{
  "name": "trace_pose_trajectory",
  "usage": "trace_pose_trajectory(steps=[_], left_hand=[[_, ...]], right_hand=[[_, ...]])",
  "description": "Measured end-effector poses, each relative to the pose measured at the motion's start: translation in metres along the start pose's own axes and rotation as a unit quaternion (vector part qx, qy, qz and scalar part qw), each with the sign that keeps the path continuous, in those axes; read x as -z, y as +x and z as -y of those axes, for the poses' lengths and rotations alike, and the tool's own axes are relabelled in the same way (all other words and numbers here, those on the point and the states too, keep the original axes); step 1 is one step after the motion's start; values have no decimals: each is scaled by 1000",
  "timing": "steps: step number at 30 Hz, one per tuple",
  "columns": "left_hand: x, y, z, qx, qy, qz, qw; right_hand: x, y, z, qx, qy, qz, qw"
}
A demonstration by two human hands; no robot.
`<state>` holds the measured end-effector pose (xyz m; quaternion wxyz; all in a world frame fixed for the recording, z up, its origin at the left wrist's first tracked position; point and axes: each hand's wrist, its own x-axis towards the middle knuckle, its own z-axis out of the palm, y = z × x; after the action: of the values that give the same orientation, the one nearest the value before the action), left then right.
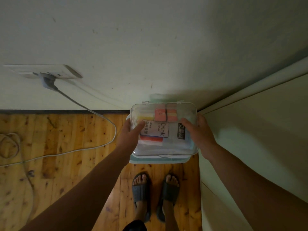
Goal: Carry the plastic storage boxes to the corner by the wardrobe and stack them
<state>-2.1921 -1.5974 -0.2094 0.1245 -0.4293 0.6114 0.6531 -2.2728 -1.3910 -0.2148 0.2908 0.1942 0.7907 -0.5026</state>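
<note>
By the wardrobe (260, 130), left hand (129, 136) and right hand (200, 135) clamp opposite edges of the clear box (173, 145)

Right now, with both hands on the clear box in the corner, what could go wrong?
1. The clear box, gripped by the left hand and right hand, looks off-centre over the lower box, whose rim shows at front and left; it may settle crooked and slide.
2. The right hand is close to the wardrobe and could get pinched.
3. The cable loops across the floor to the left; stepping back that way risks a trip.
</note>
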Motion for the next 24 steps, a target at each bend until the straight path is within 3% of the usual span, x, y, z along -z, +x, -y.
trace_pose_trajectory(steps=[10, 24], left_hand=[[10, -12, -10, -2, -6, -42, 999], [20, -60, -34, -132, 136, -73, 979]], right_hand=[[5, -13, 8, 25, -55, -47, 997], [5, -67, 37, 78, -34, -37, 996]])
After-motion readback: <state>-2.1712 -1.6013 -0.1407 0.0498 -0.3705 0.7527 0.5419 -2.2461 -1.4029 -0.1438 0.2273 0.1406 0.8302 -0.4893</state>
